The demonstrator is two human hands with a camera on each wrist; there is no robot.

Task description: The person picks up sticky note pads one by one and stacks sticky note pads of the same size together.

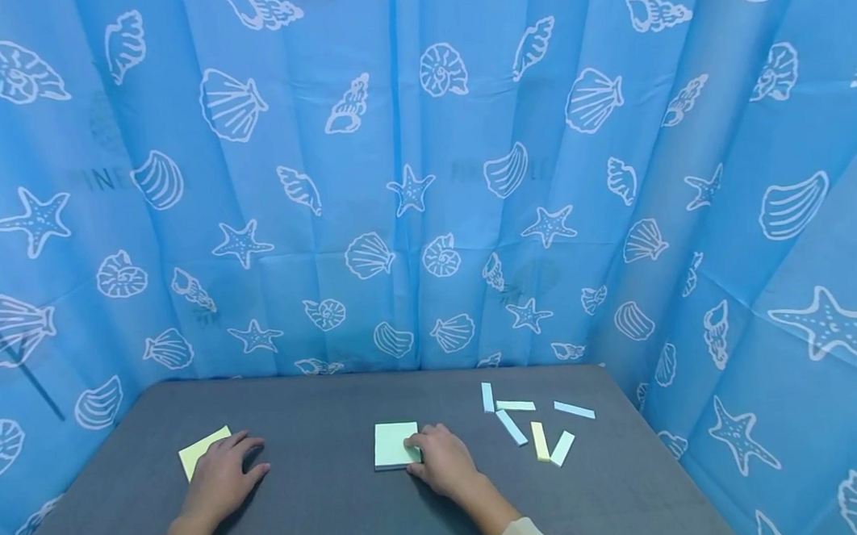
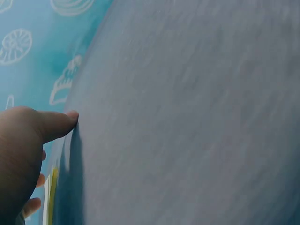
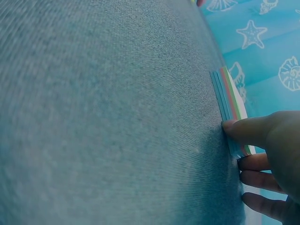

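Observation:
A square stack of sticky notes [image 1: 392, 445], pale green on top, lies on the grey table in the middle of the head view. My right hand [image 1: 444, 460] grips its right side, index finger over the top and thumb [image 3: 243, 131] against the edge. Blue, pink and green layers show along the stack's side in the right wrist view. To the left, a yellow sticky note pad [image 1: 195, 455] lies at an angle, partly hidden by my left hand [image 1: 224, 478]. That hand's fingers are relaxed and spread, its thumb [image 2: 58, 125] reaching out to the side above the table.
Several narrow paper strips lie at the right of the table, among them a blue strip [image 1: 574, 410], a yellow strip [image 1: 540, 441] and a pale green strip [image 1: 562, 449]. A blue curtain [image 1: 415, 284] with white shells hangs behind the table's back edge and along the right.

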